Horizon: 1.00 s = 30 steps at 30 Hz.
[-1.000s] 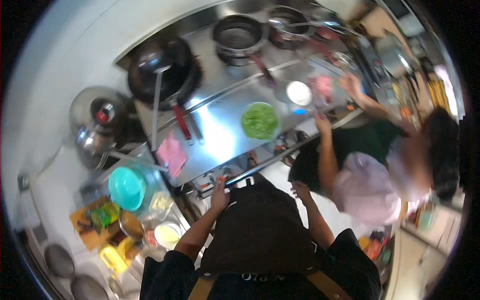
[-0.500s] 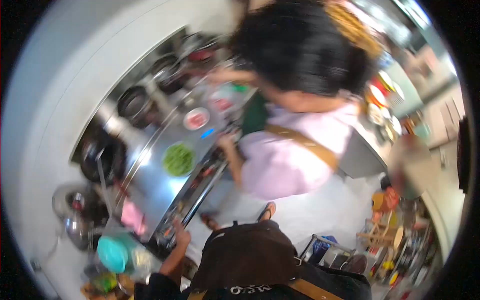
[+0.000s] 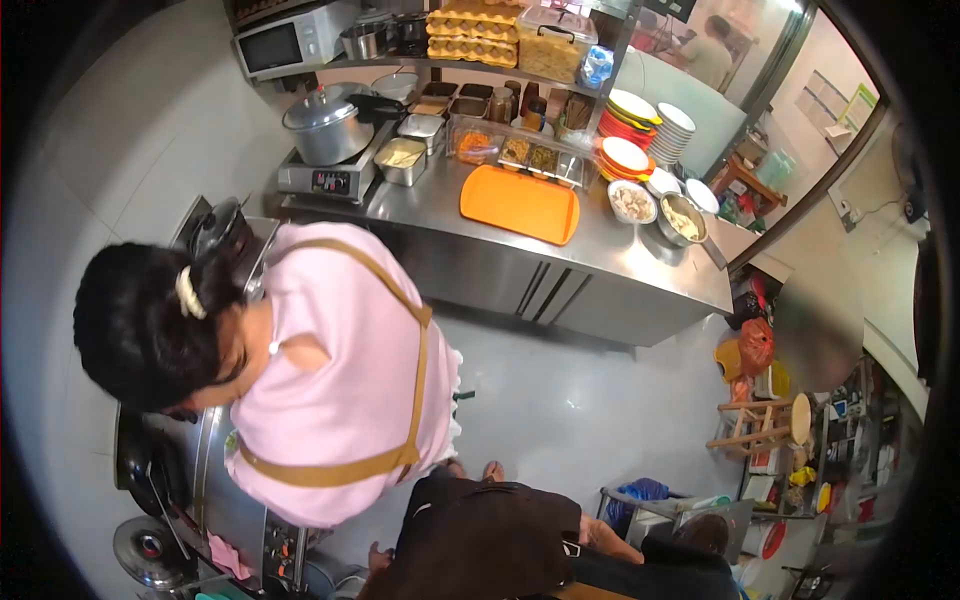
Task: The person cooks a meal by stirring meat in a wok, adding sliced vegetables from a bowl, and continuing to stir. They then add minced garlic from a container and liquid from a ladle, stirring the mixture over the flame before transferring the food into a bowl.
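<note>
My left hand (image 3: 380, 557) hangs low at the left side of my dark apron (image 3: 490, 540), fingers a little apart and nothing visible in them. It is nearest the open drawer (image 3: 283, 550) under the left counter. On the other side, my right hand (image 3: 612, 543) is down by the apron's right edge, close to a metal rack (image 3: 625, 500); its fingers are not clear. A co-worker in a pink top (image 3: 340, 370) with brown straps leans over the left counter, hiding most of it and their own hands.
Ahead, a steel counter (image 3: 660, 270) carries an orange tray (image 3: 520, 205), a pressure cooker (image 3: 328, 125), food containers, bowls and stacked plates (image 3: 675, 130). A shelf above holds a microwave (image 3: 290, 45) and egg trays (image 3: 470, 40). A wooden stool (image 3: 765, 425) stands at right.
My view has swung, bringing the back counter into sight. The co-worker now appears at left, covering the counter with the greens. My left hand has come away from the counter's front; my right hand has appeared.
</note>
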Motion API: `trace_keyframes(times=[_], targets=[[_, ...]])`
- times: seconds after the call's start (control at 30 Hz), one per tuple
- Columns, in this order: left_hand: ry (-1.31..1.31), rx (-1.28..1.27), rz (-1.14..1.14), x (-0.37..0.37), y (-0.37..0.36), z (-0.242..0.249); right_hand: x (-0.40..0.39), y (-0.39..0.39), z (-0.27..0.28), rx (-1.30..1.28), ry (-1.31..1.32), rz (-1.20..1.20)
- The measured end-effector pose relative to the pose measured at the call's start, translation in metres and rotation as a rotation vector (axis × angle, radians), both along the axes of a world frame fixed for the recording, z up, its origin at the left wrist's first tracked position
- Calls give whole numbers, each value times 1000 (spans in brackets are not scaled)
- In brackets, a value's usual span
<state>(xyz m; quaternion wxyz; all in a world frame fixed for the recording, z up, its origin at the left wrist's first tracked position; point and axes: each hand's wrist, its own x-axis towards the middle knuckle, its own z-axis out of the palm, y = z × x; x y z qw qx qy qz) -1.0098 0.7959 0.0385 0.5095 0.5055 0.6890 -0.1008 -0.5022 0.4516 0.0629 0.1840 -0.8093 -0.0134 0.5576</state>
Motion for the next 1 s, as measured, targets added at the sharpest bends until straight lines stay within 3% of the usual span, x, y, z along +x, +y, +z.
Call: trace_keyframes(times=[0.13,0.23,0.3,0.37,0.43,0.47,0.5,0.53,0.6,0.7,0.8,0.9,0.97,1.0], targets=[[-66,-30,-19,69,9,-2,55,-7,-20,-105,19,38],[-115,-25,-24,113,24,-10,99,28,-21,-123,15,131],[-146,-20,-12,141,35,-14,142,70,-32,-87,-18,291],[-166,-17,20,154,38,-12,199,129,-53,13,-163,677],[-160,-25,104,164,28,0,256,209,-72,118,-421,970],[-150,-30,159,168,21,6,268,261,-50,44,-606,737],[-137,-38,220,173,13,11,276,322,-11,145,-720,637],[-129,-48,275,179,3,18,292,378,-10,301,-765,574],[-106,-60,379,199,-10,20,294,499,29,609,-748,584],[-70,-83,522,247,-25,35,267,673,86,833,-587,703],[-61,-95,606,304,-47,48,229,805,90,957,-511,873],[-65,49,600,326,9,45,191,900,71,1002,-487,1213],[-39,299,558,317,131,54,168,937,56,1087,-500,1362],[-18,450,534,305,213,60,158,945,49,1188,-378,1330]])
